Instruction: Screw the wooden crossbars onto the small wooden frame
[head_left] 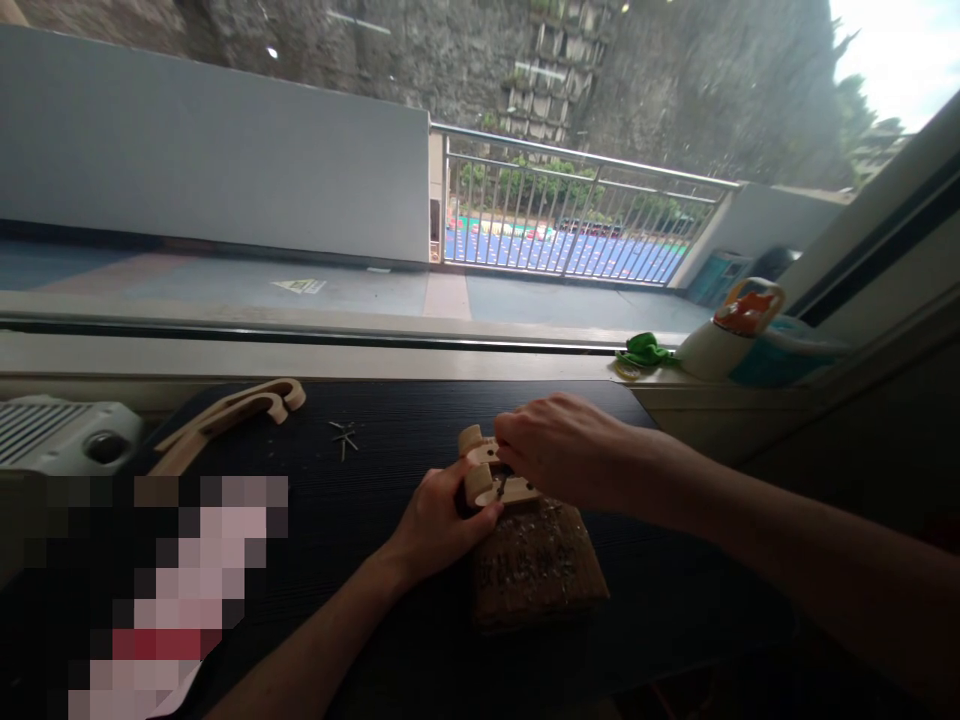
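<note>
The pale wooden piece (516,492) sits right of the middle of the desk (322,515), toward its far edge. Its two bars lie side by side, the long axis running roughly along that edge, with the curled ends pointing to the desk's left edge. It is at the far side of a brown block (536,575); whether it rests on this is unclear.

The left hand (439,520) reaches up from the near edge, thumb along the near bar and fingers around the curled ends, pinching the piece. The right hand (559,445) comes in from the right, back upward, fingers bent down over the bars; their tips are hidden, so I cannot tell what they pinch.

Loose screws (344,437) and curved wooden parts (240,403) lie toward the desk's far left corner.
</note>
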